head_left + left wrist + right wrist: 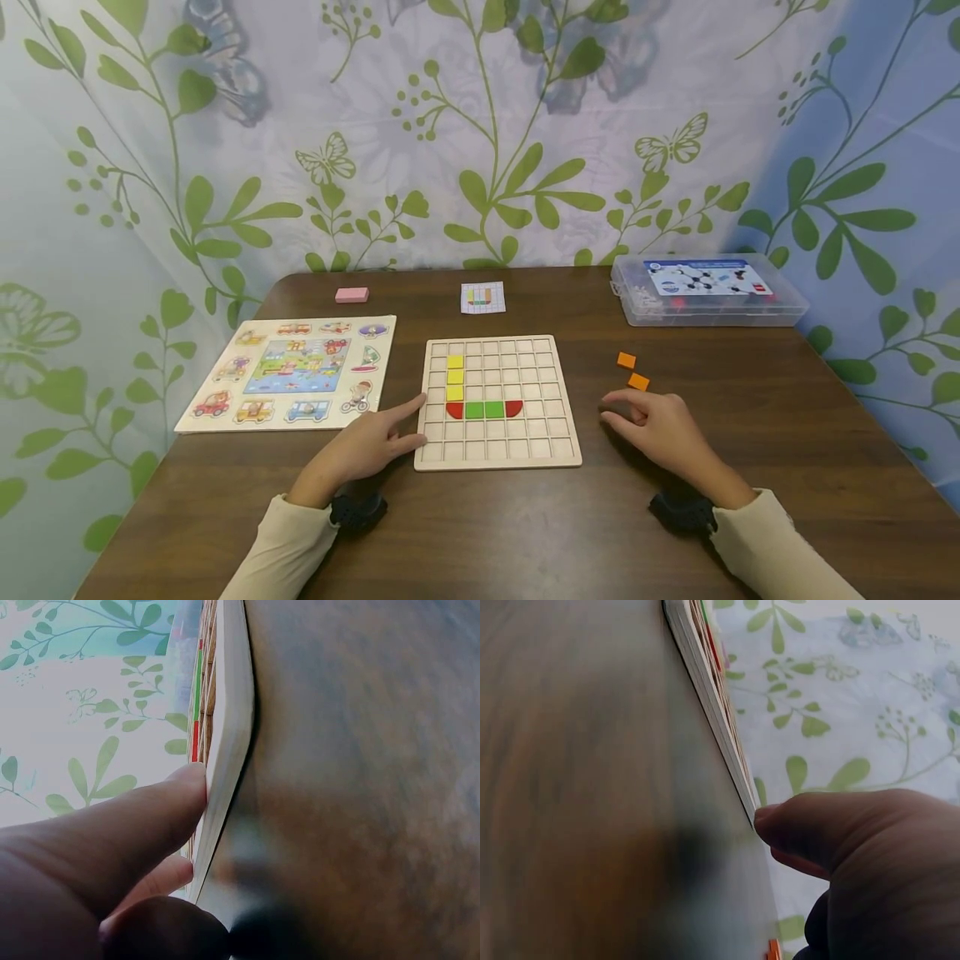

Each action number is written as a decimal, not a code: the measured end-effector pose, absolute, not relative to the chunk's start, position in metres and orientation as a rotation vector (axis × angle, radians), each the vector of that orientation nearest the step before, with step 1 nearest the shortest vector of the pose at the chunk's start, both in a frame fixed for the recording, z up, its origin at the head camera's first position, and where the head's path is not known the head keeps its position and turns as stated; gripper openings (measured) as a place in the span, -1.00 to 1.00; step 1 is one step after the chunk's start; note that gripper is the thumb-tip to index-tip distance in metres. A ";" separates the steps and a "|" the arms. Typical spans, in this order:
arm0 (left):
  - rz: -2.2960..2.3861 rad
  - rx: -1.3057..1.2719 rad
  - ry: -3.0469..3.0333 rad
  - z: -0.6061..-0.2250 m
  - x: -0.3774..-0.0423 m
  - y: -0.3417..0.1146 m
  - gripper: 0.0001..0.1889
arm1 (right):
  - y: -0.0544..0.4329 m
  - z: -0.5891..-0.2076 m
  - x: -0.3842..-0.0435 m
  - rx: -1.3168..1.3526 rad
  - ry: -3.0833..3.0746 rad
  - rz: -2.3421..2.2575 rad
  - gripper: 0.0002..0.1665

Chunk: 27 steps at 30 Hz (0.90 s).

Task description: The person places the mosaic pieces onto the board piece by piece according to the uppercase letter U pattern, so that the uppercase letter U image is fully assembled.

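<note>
A wooden grid board point(495, 451) lies in the middle of the table. On it stand a column of yellow square tiles point(455, 377) and, below, a row of two green tiles point(484, 410) between two rounded red tiles point(513, 408). My left hand point(367, 446) touches the board's left edge with thumb and forefinger spread; in the left wrist view the thumb point(150, 810) meets the pale side of the board. To the right of the board, my right hand point(660, 425) holds nothing, its fingers loosely bent. Two orange tiles point(638, 382) lie just beyond it.
A small pattern card point(483, 297) with a coloured figure lies behind the board. On the left is a picture puzzle board point(217, 379) with vehicles, and a pink block point(352, 295) behind it. A clear plastic case point(708, 290) occupies the back right, before a leaf-print cloth point(525, 125).
</note>
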<state>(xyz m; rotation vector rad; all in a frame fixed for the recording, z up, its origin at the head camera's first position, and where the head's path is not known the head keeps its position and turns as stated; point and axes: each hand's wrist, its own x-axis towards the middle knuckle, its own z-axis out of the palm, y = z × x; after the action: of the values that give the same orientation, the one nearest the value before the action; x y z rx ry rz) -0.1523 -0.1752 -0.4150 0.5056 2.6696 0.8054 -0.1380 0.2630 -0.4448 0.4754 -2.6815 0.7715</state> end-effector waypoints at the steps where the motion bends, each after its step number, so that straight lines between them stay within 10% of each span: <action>1: 0.806 0.504 2.670 -0.415 -0.152 -0.175 -0.29 | 0.265 -0.445 -0.137 0.471 -2.679 0.765 -0.79; 27: 0.819 0.475 2.665 -0.413 -0.151 -0.175 -0.29 | 0.329 -0.437 -0.103 0.138 -2.741 0.694 -0.57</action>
<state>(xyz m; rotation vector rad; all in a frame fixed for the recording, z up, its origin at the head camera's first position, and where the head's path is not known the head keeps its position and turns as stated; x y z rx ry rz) -0.1515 -0.1751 -0.4134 0.4747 2.6647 0.8186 -0.1034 0.3289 -0.4367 0.1382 -2.7412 0.6943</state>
